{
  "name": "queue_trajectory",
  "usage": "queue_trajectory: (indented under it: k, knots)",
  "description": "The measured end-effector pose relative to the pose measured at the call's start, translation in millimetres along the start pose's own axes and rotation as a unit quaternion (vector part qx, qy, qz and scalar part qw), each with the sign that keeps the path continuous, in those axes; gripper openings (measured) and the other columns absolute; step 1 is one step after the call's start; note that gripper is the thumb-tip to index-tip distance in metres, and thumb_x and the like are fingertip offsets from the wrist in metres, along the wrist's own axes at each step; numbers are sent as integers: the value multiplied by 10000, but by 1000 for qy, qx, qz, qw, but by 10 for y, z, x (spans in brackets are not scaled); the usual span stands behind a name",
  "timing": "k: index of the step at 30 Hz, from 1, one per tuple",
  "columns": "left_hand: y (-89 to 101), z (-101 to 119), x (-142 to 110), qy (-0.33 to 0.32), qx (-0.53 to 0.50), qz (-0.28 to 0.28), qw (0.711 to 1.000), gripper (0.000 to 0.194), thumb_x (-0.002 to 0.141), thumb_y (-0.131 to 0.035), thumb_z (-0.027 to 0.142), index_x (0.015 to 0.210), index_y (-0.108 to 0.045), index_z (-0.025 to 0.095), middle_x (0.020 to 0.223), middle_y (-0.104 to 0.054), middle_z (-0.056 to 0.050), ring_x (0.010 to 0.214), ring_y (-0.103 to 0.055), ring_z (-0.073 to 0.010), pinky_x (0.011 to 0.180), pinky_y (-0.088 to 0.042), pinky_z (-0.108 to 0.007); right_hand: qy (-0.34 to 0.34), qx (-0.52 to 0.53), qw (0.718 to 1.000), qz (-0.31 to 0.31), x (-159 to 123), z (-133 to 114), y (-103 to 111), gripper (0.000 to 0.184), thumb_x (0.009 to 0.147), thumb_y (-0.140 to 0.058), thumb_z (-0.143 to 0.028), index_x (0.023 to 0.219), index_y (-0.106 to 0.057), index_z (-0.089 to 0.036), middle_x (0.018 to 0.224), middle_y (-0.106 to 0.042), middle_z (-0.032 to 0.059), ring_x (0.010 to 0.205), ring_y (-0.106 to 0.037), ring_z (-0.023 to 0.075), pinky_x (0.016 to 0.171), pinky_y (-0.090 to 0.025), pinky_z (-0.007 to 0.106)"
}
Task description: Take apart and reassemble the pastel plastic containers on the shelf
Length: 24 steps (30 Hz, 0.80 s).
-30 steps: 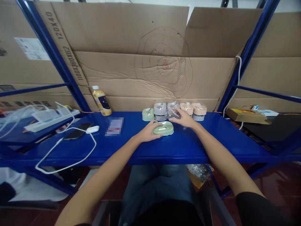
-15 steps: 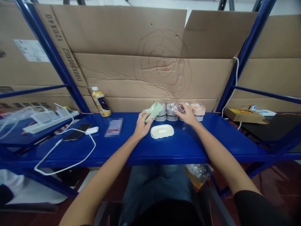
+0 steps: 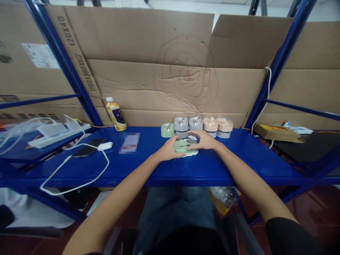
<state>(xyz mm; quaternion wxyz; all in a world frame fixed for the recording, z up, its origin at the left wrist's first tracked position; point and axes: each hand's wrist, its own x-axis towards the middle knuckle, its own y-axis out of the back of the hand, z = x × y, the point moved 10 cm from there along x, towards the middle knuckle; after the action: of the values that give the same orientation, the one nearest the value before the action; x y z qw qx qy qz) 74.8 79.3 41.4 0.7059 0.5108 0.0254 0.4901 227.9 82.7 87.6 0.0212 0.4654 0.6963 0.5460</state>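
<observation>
An oval green plastic lid [image 3: 186,146] sits on a cream base [image 3: 189,153], and my left hand [image 3: 168,149] grips its left end. My right hand [image 3: 203,140] reaches over its back edge, with a clear plastic piece [image 3: 191,138] under the fingers. Behind them stands a row of lidded round boxes: a green one [image 3: 167,130], two grey ones [image 3: 181,124] [image 3: 196,123] and two peach ones [image 3: 210,124] [image 3: 224,124].
The blue metal shelf [image 3: 228,166] holds a yellow drink bottle [image 3: 115,118], a blurred card [image 3: 129,143], a phone [image 3: 89,147], a white earbud case [image 3: 105,146] with a cable, and a power strip [image 3: 58,134]. Cardboard sheets [image 3: 148,88] stand behind.
The green lid has gone from tilted in my left hand, over the row, to lying on the cream base. My left hand has moved toward me and right, and my right hand has come forward.
</observation>
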Motion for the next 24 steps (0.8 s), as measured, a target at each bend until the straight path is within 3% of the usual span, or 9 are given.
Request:
queue_trajectory:
  k: [5, 10, 16, 24]
  knots:
    - [-38, -36, 9, -3, -51, 10, 999, 1216, 627, -915, 528, 1581, -250, 173, 1442, -561, -216, 1336, -566, -419, 1107, -465, -589, 32, -6, 999, -18, 12, -94, -167, 911, 651, -903, -598, 1446, -607, -266, 1353, -683, 109, 1226, -656, 335, 1075, -511, 522]
    - [-94, 68, -9, -26, -40, 3, 999, 1289, 659, -895, 484, 1648, -120, 196, 1598, -405, -238, 1488, -401, -455, 1192, -373, -623, 67, 2, 997, -37, 20, -187, -255, 863, 691, -887, -595, 1446, -611, -280, 1335, -672, 101, 1217, -654, 323, 1080, -511, 518]
    - [-130, 78, -7, -26, -26, -11, 999, 1260, 652, -906, 525, 1638, -188, 210, 1657, -325, -220, 1522, -348, -455, 1229, -340, -623, 57, 8, 997, -51, 20, -176, -296, 872, 679, -898, -576, 1433, -624, -235, 1330, -665, 124, 1204, -655, 326, 1085, -505, 517]
    - [-110, 136, 13, -50, -34, -9, 998, 1151, 636, -924, 535, 1573, -337, 215, 1563, -463, -197, 1442, -469, -432, 1195, -400, -606, 51, -9, 997, -64, 20, -111, -387, 883, 674, -883, -626, 1437, -611, -272, 1265, -670, 100, 1170, -657, 321, 1057, -518, 517]
